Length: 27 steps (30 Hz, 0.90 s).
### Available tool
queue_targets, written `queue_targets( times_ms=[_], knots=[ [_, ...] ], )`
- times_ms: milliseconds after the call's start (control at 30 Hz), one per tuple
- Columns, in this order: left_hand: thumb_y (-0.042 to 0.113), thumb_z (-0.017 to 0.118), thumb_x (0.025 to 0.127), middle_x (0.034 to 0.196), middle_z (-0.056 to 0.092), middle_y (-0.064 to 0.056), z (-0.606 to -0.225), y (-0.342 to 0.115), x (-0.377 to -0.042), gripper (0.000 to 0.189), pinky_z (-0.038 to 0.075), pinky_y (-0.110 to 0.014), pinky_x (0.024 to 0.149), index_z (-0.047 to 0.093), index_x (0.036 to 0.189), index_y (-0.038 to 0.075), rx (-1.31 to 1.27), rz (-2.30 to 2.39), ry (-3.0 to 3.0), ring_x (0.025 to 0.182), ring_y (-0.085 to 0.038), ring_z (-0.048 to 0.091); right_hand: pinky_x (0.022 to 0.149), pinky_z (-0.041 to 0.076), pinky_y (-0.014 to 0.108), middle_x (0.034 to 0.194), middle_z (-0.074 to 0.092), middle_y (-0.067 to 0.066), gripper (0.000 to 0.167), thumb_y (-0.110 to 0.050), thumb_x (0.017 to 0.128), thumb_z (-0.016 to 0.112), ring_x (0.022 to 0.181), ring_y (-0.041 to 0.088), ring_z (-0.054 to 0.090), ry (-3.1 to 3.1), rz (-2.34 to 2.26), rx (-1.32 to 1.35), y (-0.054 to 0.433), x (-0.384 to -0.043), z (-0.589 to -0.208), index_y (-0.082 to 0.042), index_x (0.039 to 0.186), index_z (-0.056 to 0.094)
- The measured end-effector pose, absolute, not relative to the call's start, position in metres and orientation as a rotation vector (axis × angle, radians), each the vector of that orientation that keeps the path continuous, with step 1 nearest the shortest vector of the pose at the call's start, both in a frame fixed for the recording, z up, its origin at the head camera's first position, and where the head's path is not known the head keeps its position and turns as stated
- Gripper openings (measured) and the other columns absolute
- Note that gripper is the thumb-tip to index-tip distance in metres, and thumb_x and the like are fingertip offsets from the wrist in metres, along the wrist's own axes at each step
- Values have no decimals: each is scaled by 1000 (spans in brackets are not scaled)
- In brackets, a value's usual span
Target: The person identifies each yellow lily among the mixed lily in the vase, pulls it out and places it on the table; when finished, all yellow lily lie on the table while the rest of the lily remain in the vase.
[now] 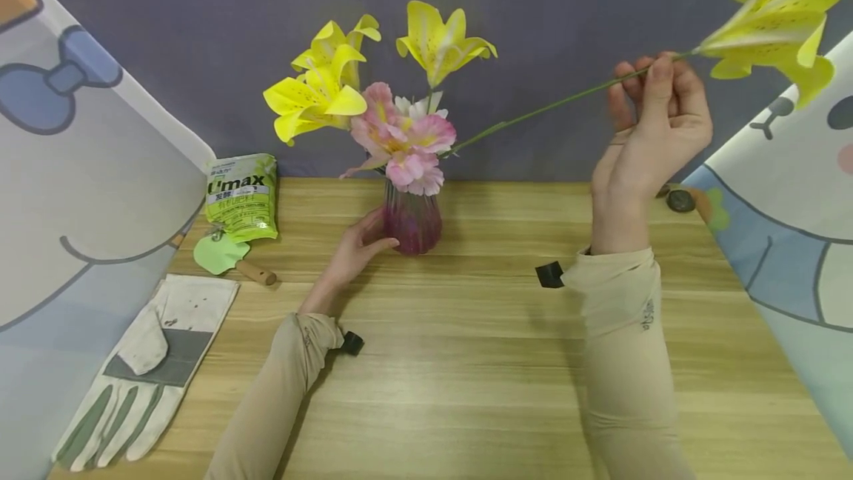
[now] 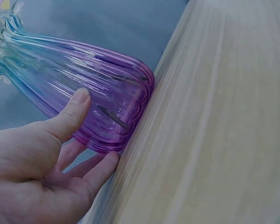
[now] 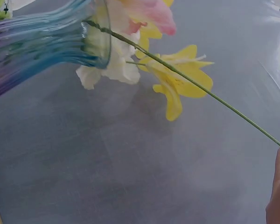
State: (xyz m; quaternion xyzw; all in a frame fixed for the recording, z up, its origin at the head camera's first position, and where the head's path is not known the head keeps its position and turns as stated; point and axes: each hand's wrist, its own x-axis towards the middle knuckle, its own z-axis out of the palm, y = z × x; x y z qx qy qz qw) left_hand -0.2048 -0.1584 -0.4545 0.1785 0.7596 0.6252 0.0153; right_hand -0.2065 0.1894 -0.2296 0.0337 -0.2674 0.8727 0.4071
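A ribbed glass vase [image 1: 413, 224], purple at the base and bluish toward the neck, stands upright near the table's back edge. My left hand [image 1: 356, 250] holds its lower left side, thumb [image 2: 74, 109] on the front and fingers around the side. Raised at the right, my right hand [image 1: 656, 110] pinches the green stem [image 1: 560, 102] of a yellow lily [image 1: 773, 28] between thumb and fingers, close below the bloom. The stem slants down leftward, and its lower end overlaps the vase's rim [image 3: 105, 46]. Yellow lilies [image 1: 313, 98], pink flowers [image 1: 406, 139] and white blooms rise from the vase.
On the left lie a green fertilizer bag [image 1: 243, 198], a small green trowel [image 1: 223, 252] with a wooden handle, and white-and-grey gloves [image 1: 156, 361]. A small dark round object [image 1: 680, 201] is at the back right. A dark wall [image 1: 533, 13] stands behind the table.
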Motion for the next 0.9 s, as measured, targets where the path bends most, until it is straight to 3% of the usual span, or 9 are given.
queue_targets(
  times_ms=[533,900],
  knots=[
    [-3,74,99,164,44,-21,-456,-162,-206,69,38,-48,124,43,160,-4,602,1882,2414,150,-40,44,55,61,30,91,66,23,14,1,103,66,73,33,69,-633,2226,16,230,-202,-224,15,106,66],
    [-3,75,98,163,45,-21,-454,-162,-205,69,37,-46,125,44,160,-3,587,1878,2424,149,-39,45,55,63,30,84,69,28,28,10,90,80,63,33,71,-1044,2294,188,224,-202,-273,27,108,67]
  ],
)
